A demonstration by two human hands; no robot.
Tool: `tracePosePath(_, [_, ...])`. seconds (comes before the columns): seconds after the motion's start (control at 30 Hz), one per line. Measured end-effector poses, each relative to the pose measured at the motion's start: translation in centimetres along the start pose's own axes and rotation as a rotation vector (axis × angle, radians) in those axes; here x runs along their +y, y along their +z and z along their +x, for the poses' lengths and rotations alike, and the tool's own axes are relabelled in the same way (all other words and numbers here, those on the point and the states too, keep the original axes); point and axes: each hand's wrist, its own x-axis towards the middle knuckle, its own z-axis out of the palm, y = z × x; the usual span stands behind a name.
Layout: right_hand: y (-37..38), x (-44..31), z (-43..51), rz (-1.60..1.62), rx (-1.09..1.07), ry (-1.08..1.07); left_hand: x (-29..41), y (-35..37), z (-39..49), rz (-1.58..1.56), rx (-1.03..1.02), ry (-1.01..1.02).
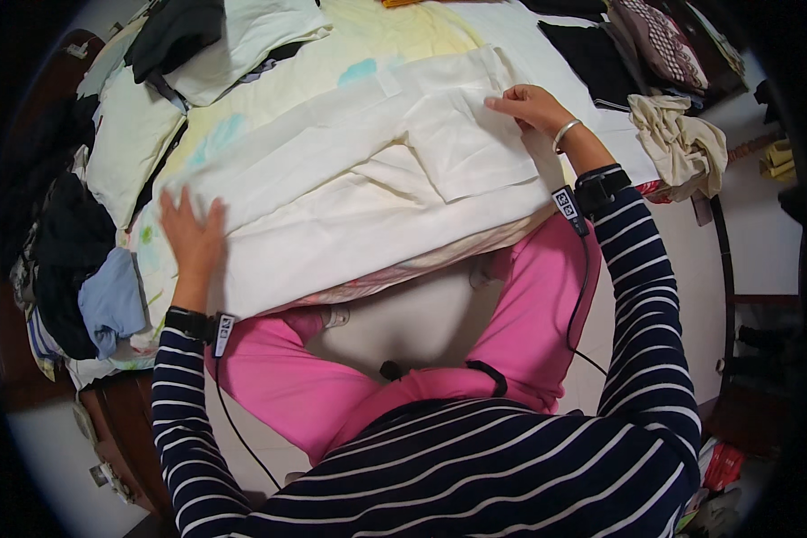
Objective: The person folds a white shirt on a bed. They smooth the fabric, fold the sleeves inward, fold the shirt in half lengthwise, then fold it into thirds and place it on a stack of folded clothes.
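Observation:
A white cloth garment (350,168), probably trousers or a shirt, lies partly folded across the near edge of the bed, with creases and a loose flap at its middle. My left hand (193,232) rests at its left end, fingers spread and slightly blurred, gripping nothing. At the upper right end of the garment is my right hand (528,107), its thumb and fingers brought together at the cloth's edge. Whether cloth is pinched between those fingertips cannot be made out.
Dark clothes (67,255) and a light blue cloth (113,299) lie at left. Pale pillows (131,141) are behind them. Folded black cloth (588,60) and a crumpled beige cloth (679,141) lie at right. A cable hangs from each wrist strap.

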Motion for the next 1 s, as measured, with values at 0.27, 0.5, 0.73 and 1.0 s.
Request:
tracePosePath(0.27, [0.6, 1.5, -0.9, 0.120, -0.081, 0.017, 25.6, -2.0, -0.3, -0.699, -0.162, 0.879])
tracePosePath(0.5, [0.9, 2.6, -0.8, 0.476, -0.133, 0.111, 34.7, 0.4, -0.7, -0.574, -0.125, 0.651])
tracePosePath(0.73, [1.5, 3.8, -0.8, 0.216, 0.073, -0.057, 35.5, 2.2, 0.2, -0.469, -0.228, 0.626])
tracePosePath(1.0, [0.1, 6.1, -3.8, 0.269, 0.083, -0.073, 33.2, -1.3, 6.7, -1.130, -0.361, 0.175])
